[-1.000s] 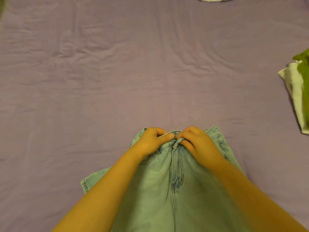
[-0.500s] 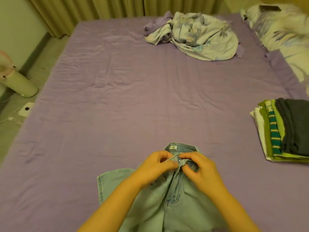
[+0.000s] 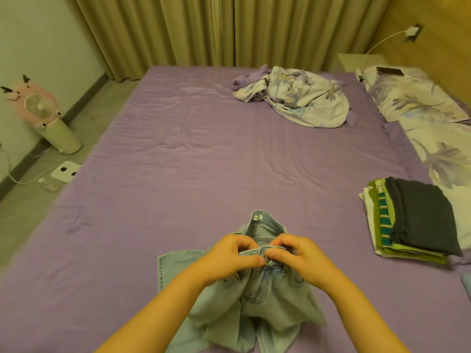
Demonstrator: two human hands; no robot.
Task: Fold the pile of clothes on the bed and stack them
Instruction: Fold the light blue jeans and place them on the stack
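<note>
Light blue jeans (image 3: 257, 299) lie on the purple bed (image 3: 193, 174) close to me, waistband lifted toward the far side. My left hand (image 3: 233, 256) pinches the waistband left of the button. My right hand (image 3: 297, 254) pinches it on the other side, fingers curled at the fly. A folded stack of clothes (image 3: 410, 220), dark grey on top over green and white pieces, sits at the right. A crumpled pale floral heap of cloth (image 3: 298, 98) lies at the far side of the bed.
Floral pillows (image 3: 418, 115) line the right edge of the bed. A pink fan on a white stand (image 3: 44, 115) and a white floor scale (image 3: 65, 171) are on the floor at the left. Curtains (image 3: 204, 29) hang behind the bed.
The view has tilted up from the sheet to the whole bed. Both hands have raised the jeans' waistband off the bed and the waist now gapes open.
</note>
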